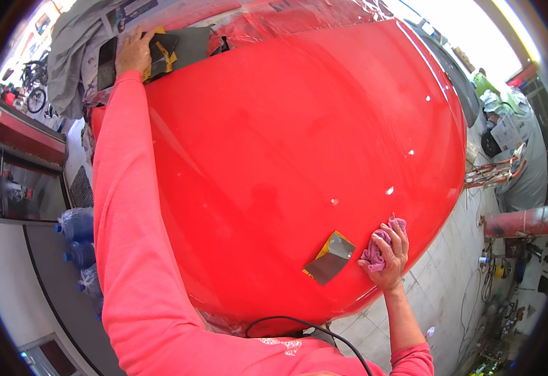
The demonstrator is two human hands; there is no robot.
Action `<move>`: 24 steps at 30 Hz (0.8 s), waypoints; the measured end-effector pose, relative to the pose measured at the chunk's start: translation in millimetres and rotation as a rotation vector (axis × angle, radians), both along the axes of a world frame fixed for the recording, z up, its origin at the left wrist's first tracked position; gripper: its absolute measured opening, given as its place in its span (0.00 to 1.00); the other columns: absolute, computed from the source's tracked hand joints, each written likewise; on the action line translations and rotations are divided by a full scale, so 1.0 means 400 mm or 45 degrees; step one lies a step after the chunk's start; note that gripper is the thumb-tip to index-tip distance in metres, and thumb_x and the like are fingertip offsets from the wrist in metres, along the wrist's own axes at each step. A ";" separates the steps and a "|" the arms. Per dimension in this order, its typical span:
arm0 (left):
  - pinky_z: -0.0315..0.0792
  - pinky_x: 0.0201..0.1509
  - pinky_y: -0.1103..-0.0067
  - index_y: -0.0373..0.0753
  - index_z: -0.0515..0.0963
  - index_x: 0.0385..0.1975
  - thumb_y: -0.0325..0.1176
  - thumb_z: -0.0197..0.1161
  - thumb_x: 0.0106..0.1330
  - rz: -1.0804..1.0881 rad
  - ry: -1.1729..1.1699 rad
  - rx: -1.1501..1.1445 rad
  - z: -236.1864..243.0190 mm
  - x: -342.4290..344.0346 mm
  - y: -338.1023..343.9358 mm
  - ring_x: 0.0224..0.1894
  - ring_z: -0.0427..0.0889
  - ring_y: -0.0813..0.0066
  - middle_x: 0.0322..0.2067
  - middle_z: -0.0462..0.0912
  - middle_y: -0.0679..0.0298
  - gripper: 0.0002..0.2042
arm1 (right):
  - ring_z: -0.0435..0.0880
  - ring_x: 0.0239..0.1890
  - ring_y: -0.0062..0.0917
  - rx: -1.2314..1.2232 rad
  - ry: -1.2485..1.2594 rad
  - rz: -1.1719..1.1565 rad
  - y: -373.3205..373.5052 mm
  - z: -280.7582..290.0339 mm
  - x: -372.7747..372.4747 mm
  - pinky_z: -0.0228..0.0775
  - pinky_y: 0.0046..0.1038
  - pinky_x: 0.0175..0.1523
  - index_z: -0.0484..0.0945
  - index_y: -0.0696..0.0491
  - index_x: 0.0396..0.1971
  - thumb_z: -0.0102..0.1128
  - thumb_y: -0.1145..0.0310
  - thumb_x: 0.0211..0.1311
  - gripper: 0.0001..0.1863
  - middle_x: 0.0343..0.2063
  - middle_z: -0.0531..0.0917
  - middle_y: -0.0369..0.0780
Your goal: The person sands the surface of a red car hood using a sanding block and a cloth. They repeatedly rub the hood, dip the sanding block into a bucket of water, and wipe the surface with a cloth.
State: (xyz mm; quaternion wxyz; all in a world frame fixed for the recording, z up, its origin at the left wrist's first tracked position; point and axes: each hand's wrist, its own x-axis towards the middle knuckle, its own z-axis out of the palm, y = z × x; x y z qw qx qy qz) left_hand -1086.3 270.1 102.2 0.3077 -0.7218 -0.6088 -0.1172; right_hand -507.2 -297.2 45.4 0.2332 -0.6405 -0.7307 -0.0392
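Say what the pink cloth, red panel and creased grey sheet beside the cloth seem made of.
Cloth: probably soft woven or knit fabric, matte; it bunches in the right hand.
Panel: likely painted metal, though plastic is possible; its smooth, glossy surface shows bright highlights.
Sheet: perhaps abrasive paper, dull grey with yellow showing along its edges; it holds a crease, but its grit is too fine to see.

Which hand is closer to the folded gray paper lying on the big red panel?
The right. The right hand, holding the pink cloth, is just to the right of the paper. The left hand is much farther off, up at the far left.
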 end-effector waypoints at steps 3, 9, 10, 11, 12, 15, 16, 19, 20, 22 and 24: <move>0.75 0.69 0.58 0.50 0.71 0.65 0.25 0.65 0.65 -0.043 0.075 0.029 0.023 -0.008 0.000 0.68 0.75 0.49 0.68 0.73 0.64 0.27 | 0.76 0.68 0.47 0.007 0.028 -0.038 0.004 -0.007 0.011 0.62 0.54 0.74 0.87 0.48 0.52 0.74 0.31 0.50 0.39 0.56 0.84 0.43; 0.78 0.61 0.58 0.50 0.76 0.61 0.34 0.71 0.64 0.037 0.005 0.023 0.097 0.017 -0.128 0.62 0.80 0.58 0.57 0.81 0.66 0.24 | 0.68 0.73 0.48 -0.062 0.153 -0.204 0.053 0.058 -0.102 0.53 0.55 0.78 0.87 0.49 0.57 0.69 0.21 0.43 0.51 0.66 0.78 0.46; 0.78 0.61 0.59 0.50 0.78 0.59 0.36 0.72 0.64 0.030 -0.079 0.037 0.099 0.025 -0.157 0.61 0.81 0.58 0.56 0.82 0.65 0.23 | 0.63 0.77 0.49 -0.066 0.158 -0.177 0.060 0.065 -0.135 0.48 0.58 0.79 0.87 0.44 0.58 0.74 0.24 0.39 0.49 0.71 0.73 0.46; 0.78 0.60 0.59 0.50 0.80 0.58 0.38 0.73 0.64 0.033 -0.166 0.060 0.109 0.019 -0.180 0.60 0.82 0.57 0.55 0.82 0.64 0.21 | 0.62 0.77 0.49 -0.097 0.123 -0.126 0.068 0.069 -0.151 0.47 0.58 0.79 0.88 0.42 0.57 0.76 0.26 0.39 0.47 0.71 0.73 0.45; 0.77 0.65 0.60 0.51 0.83 0.59 0.40 0.73 0.65 0.004 -0.331 0.018 0.111 -0.001 -0.185 0.60 0.82 0.53 0.60 0.82 0.61 0.21 | 0.62 0.77 0.50 -0.127 0.090 -0.072 0.072 0.072 -0.168 0.47 0.59 0.80 0.88 0.41 0.57 0.78 0.28 0.38 0.45 0.72 0.72 0.44; 0.75 0.68 0.61 0.52 0.81 0.64 0.40 0.73 0.66 -0.083 -0.454 0.084 0.074 -0.063 -0.151 0.63 0.82 0.50 0.66 0.80 0.60 0.25 | 0.64 0.77 0.48 -0.106 0.132 0.091 0.083 0.071 -0.182 0.46 0.60 0.80 0.91 0.39 0.47 0.83 0.42 0.43 0.30 0.68 0.77 0.41; 0.73 0.69 0.61 0.54 0.78 0.68 0.45 0.70 0.68 0.034 -0.518 0.001 0.072 -0.058 -0.156 0.65 0.80 0.49 0.69 0.77 0.60 0.27 | 0.65 0.76 0.48 -0.080 0.117 0.121 0.084 0.064 -0.171 0.47 0.59 0.80 0.92 0.40 0.45 0.83 0.44 0.45 0.27 0.67 0.78 0.40; 0.75 0.66 0.62 0.54 0.79 0.67 0.49 0.66 0.71 0.079 -0.891 -0.115 0.071 -0.027 -0.182 0.62 0.82 0.48 0.66 0.80 0.59 0.25 | 0.71 0.73 0.46 -0.017 0.186 0.186 0.092 0.034 -0.107 0.52 0.57 0.79 0.92 0.42 0.41 0.83 0.51 0.48 0.20 0.62 0.83 0.40; 0.75 0.65 0.62 0.56 0.79 0.67 0.50 0.66 0.71 0.151 -0.808 -0.135 0.076 -0.005 -0.198 0.62 0.82 0.49 0.66 0.81 0.60 0.24 | 0.72 0.72 0.46 0.004 0.222 0.205 0.094 0.027 -0.073 0.53 0.56 0.79 0.92 0.43 0.40 0.83 0.54 0.49 0.18 0.60 0.84 0.41; 0.75 0.64 0.61 0.60 0.80 0.66 0.52 0.65 0.71 0.301 -0.643 -0.174 0.085 0.044 -0.228 0.63 0.81 0.51 0.65 0.81 0.61 0.23 | 0.74 0.71 0.46 0.083 0.211 0.140 0.106 0.019 0.015 0.56 0.54 0.77 0.91 0.44 0.40 0.83 0.57 0.50 0.18 0.59 0.84 0.42; 0.76 0.62 0.61 0.62 0.80 0.65 0.53 0.64 0.72 0.254 -0.427 0.065 0.068 0.084 -0.262 0.59 0.81 0.52 0.59 0.82 0.62 0.22 | 0.74 0.70 0.46 0.140 0.209 0.075 0.122 0.007 0.131 0.59 0.53 0.77 0.91 0.46 0.41 0.83 0.59 0.51 0.17 0.59 0.84 0.44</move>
